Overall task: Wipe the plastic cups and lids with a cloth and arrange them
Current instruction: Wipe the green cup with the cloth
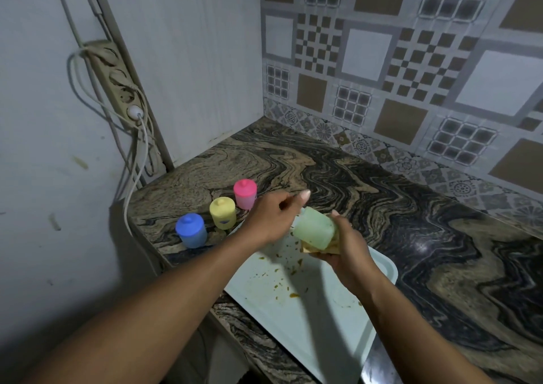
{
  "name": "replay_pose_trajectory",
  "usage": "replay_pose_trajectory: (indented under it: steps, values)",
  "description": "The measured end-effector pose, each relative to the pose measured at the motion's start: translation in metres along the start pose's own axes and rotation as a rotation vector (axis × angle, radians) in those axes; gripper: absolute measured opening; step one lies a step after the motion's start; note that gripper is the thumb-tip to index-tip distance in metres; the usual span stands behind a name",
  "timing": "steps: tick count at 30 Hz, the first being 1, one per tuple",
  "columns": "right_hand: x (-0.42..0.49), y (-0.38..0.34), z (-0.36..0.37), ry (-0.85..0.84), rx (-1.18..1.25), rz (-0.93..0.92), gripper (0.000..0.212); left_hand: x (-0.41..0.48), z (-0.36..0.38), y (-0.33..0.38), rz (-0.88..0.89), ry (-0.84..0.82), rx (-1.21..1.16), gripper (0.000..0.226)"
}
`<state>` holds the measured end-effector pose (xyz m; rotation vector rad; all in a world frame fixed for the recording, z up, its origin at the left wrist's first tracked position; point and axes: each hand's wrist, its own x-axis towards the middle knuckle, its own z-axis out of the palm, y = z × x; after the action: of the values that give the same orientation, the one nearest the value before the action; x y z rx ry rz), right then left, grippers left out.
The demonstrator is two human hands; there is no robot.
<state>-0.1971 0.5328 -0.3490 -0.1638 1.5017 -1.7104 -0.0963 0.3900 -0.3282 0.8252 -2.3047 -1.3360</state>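
Observation:
Over the tray I hold a pale green plastic cup (316, 230) on its side, without a lid. My left hand (274, 217) grips its far end; one finger sticks out to the right. My right hand (351, 256) cradles the cup from below with a yellow cloth (311, 248) bunched between palm and cup. Three lidded cups stand in a diagonal row on the counter to the left: blue (191, 231) nearest, yellow (222, 213) in the middle, pink (245, 194) farthest.
A pale tray (323, 319) with brown crumbs and smears lies on the marbled counter (411, 222) under my hands, overhanging the front edge. A power strip (117, 81) with hanging cables is fixed to the left wall. Tiled wall runs behind.

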Motion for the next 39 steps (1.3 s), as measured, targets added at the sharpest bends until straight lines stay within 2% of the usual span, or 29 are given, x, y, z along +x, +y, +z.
replay_pose_trajectory:
  steps: [1,3,5,6,10,13,15,18,22,25,28,30,32,34,37,39]
  values:
    - [0.001,-0.001,0.000,0.010,-0.045,-0.038,0.036,0.002,-0.001,0.004,-0.022,-0.078,0.028,0.071]
    - [0.002,-0.001,0.002,-0.006,-0.081,-0.069,0.035,0.005,0.000,0.011,-0.026,-0.217,0.032,0.046]
    - [0.002,-0.001,0.002,-0.053,-0.047,-0.028,0.036,0.004,0.001,0.014,0.003,-0.299,-0.060,0.018]
    - [0.001,-0.002,0.002,-0.089,-0.006,0.026,0.039,0.003,0.000,0.015,0.015,-0.327,-0.095,0.014]
    - [-0.002,-0.006,-0.009,-0.273,0.160,0.303,0.052,-0.001,-0.003,0.012,0.035,-0.366,-0.129,0.026]
    - [-0.002,-0.005,-0.009,-0.308,0.208,0.334,0.053,0.000,-0.003,0.008,0.034,-0.283,-0.127,0.016]
    - [-0.002,-0.003,-0.003,-0.272,0.237,0.311,0.052,0.000,0.000,0.010,0.020,-0.243,-0.111,0.017]
    - [0.001,0.002,0.001,-0.182,0.335,0.261,0.052,0.004,0.006,0.010,0.031,-0.211,-0.058,0.029]
    - [0.004,0.006,-0.002,-0.105,0.429,0.185,0.062,0.006,0.011,0.008,-0.004,-0.156,-0.010,0.053]
    - [0.001,0.009,-0.001,-0.087,0.299,0.080,0.052,0.008,0.013,0.009,-0.050,-0.136,0.028,0.045]
    - [0.000,0.014,0.000,-0.066,0.040,-0.118,0.035,0.009,0.020,0.010,-0.188,-0.068,-0.007,0.042]
    - [0.001,0.014,-0.001,-0.062,-0.018,-0.179,0.031,0.009,0.025,0.012,-0.274,-0.034,-0.078,0.038]
    - [0.001,0.011,-0.002,-0.063,-0.025,-0.148,0.030,0.009,0.025,0.017,-0.334,-0.060,-0.181,0.029]
    - [0.002,0.008,-0.005,-0.086,0.011,-0.040,0.032,0.010,0.019,0.020,-0.353,-0.168,-0.242,0.031]
    - [0.001,0.006,-0.010,-0.087,0.114,0.147,0.039,0.012,0.008,0.017,-0.292,-0.393,-0.169,0.031]
    - [0.002,0.007,-0.009,-0.089,0.128,0.191,0.041,0.012,0.006,0.015,-0.254,-0.400,-0.099,0.028]
